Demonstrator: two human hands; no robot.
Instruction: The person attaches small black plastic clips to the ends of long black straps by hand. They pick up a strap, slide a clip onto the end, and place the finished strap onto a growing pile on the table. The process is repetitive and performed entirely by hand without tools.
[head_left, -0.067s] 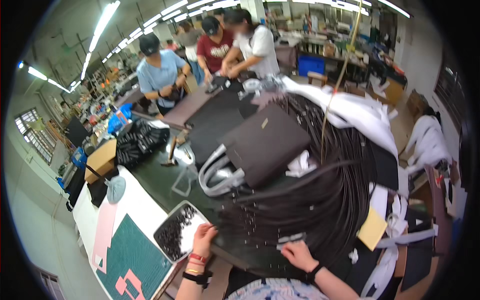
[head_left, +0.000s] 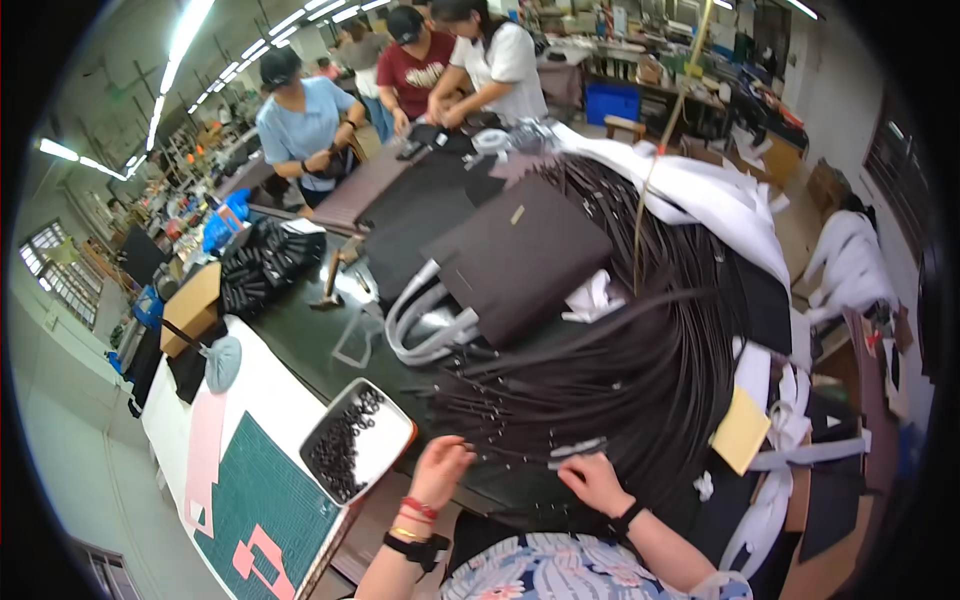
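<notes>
My left hand (head_left: 443,472) is over the table's near edge, just right of a white tray (head_left: 385,450) holding small black pieces (head_left: 340,440). Its fingers are bent together; anything between them is too small to make out. Farther right, my right hand (head_left: 598,484) rests by the near ends of a large bundle of dark straps (head_left: 640,380). Thumb and fingers are drawn together there, beside a slim pale-grey piece (head_left: 577,454) whose kind is unclear. What the right fingers pinch is hidden.
Beyond the straps lies a dark brown handbag (head_left: 525,260) with wrapped handles (head_left: 425,325). A hammer (head_left: 330,285) is left of it. At left sits a green cutting mat (head_left: 260,500); at right, a yellow pad (head_left: 741,430). Three people (head_left: 400,90) stand at the far end.
My left hand has come away from the tray's right side and moved right, toward the strap ends. My right hand stays near the pale-grey piece. The whole view has shifted slightly.
</notes>
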